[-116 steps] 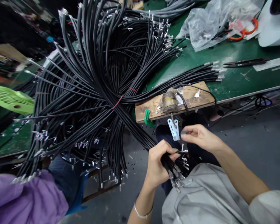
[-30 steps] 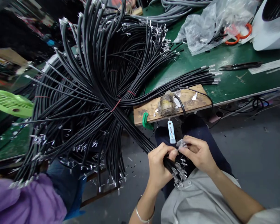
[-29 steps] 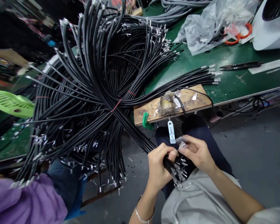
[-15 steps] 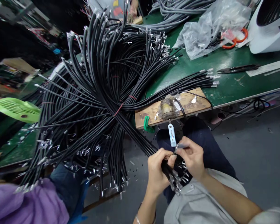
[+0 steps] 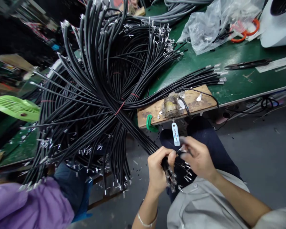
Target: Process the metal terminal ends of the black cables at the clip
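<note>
My left hand point(image 5: 160, 168) is closed around a bundle of black cables point(image 5: 143, 140), whose stripped ends hang below my fist. One cable's silvery end point(image 5: 181, 149) sticks out past my left thumb and forefinger. My right hand point(image 5: 200, 157) is right beside that end, its fingertips smeared by motion, so its grip on anything is unclear. Just above my fingers, a light-blue tag-like piece point(image 5: 175, 135) hangs from a lumpy, tape-wrapped object point(image 5: 171, 106) on a wooden board point(image 5: 200, 101).
A large heap of black cables point(image 5: 97, 70) covers the green table point(image 5: 205, 60). A green clamp point(image 5: 151, 123) grips the board's edge. Orange-handled scissors point(image 5: 239, 39), a plastic bag point(image 5: 202, 31) and dark snips point(image 5: 248, 64) lie to the right. A person in a purple sleeve point(image 5: 38, 203) sits at left.
My right hand has shifted slightly right, and its fingers have loosened from their pinch at the cable end. My left hand, still around the bundle, has tilted slightly. The whole view has shifted a little.
</note>
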### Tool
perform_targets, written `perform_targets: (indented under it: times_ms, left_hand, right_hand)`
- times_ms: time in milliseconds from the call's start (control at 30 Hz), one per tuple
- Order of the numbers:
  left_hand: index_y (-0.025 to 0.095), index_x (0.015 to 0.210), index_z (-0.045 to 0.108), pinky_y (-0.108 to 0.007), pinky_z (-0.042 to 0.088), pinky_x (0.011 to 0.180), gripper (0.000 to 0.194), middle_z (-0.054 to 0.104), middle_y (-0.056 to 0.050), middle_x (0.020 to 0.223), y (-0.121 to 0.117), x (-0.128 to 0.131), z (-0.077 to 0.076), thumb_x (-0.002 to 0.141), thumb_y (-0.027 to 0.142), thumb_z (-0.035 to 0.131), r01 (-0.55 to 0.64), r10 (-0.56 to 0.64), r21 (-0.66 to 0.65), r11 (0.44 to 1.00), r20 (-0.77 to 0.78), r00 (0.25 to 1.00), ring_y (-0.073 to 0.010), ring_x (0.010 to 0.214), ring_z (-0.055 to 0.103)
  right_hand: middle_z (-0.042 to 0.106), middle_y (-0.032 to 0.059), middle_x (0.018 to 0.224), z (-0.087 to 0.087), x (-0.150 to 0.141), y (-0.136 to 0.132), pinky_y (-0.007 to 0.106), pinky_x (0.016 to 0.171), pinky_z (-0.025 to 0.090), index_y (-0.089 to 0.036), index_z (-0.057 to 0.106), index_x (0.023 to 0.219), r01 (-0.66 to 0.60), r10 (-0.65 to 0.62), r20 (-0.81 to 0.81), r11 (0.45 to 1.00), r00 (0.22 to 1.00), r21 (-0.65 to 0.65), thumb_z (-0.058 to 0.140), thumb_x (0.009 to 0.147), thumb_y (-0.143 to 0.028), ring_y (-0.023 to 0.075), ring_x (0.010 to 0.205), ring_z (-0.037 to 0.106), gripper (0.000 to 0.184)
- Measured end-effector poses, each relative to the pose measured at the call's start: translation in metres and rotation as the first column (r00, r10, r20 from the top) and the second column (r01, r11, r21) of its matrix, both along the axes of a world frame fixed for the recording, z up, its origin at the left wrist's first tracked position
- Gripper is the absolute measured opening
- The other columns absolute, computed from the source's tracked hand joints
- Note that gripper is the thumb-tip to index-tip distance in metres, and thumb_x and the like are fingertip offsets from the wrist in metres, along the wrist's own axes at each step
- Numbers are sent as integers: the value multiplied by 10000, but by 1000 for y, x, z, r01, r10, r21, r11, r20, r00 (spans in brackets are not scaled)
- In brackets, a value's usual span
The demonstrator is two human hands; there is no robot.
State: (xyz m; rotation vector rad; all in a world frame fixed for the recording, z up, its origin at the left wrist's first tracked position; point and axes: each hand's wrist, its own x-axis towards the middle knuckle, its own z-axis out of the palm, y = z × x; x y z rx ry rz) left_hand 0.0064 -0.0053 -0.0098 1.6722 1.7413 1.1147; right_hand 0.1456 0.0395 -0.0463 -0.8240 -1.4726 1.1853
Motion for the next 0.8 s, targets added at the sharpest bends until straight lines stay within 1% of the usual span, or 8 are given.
perform_targets:
  times_ms: [100,200,300,400,467,533,667,800]
  left_hand:
    - [154,633,539,-214,318,517,301,495,22,575,1,-4,5,925,198,480,63,-63,-58,996,6,998,-85,517,451]
    - [155,603,511,-224,308,510,388,467,18,552,5,-10,10,962,277,426,230,-223,-75,970,95,970,-87,502,432]
    - [153,684,590,-234,349,533,367,534,-9,599,9,-14,8,940,390,474,342,-342,36,939,184,921,-109,539,483]
    - [152,734,622,-245,387,575,270,574,-26,654,11,-12,3,895,363,570,303,-313,79,950,204,928,-130,597,530]
    - [153,716,614,-249,389,586,205,569,-21,658,10,-8,1,871,287,613,258,-266,65,964,194,944,-132,610,531]
    - [154,701,604,-251,390,596,160,566,-14,656,10,-5,0,843,219,640,219,-225,50,974,186,956,-132,617,528]
    - [158,709,618,-243,405,606,112,588,-8,660,9,-5,0,800,171,682,177,-187,67,982,205,961,-127,625,535]
    - [165,733,630,-232,410,594,102,592,-6,671,7,-5,-2,797,219,688,78,-124,181,980,260,958,-124,623,534]
  right_hand:
    - [604,43,673,6,0,11,300,636,412,-164,654,721,-127,119,60,980,991,150,576,887,-181,155,649,502,184]
    - [560,27,595,2,-2,12,283,572,383,-162,647,649,-364,365,-185,931,912,38,613,875,-332,141,587,479,285]
    - [504,-2,500,-10,-7,7,243,435,332,-159,613,568,-614,398,-567,746,721,-257,625,819,-491,108,451,427,417]
    - [464,-25,400,-20,-9,11,215,334,229,-147,586,480,-684,333,-642,588,691,-432,660,754,-435,69,327,327,405]
    - [459,-29,368,-22,-7,22,209,333,206,-139,583,446,-645,355,-569,611,742,-460,689,705,-383,61,313,322,371]
    - [483,-28,383,-19,-5,39,207,362,225,-137,598,461,-555,330,-480,686,813,-470,708,685,-372,63,343,359,343]
    - [541,-16,497,1,-6,68,210,439,283,-127,641,572,-383,249,-321,791,914,-477,701,738,-446,70,449,402,364]
    - [576,7,587,15,-18,71,213,491,358,-115,676,652,-499,330,-400,734,855,-460,719,714,-534,93,532,478,426]
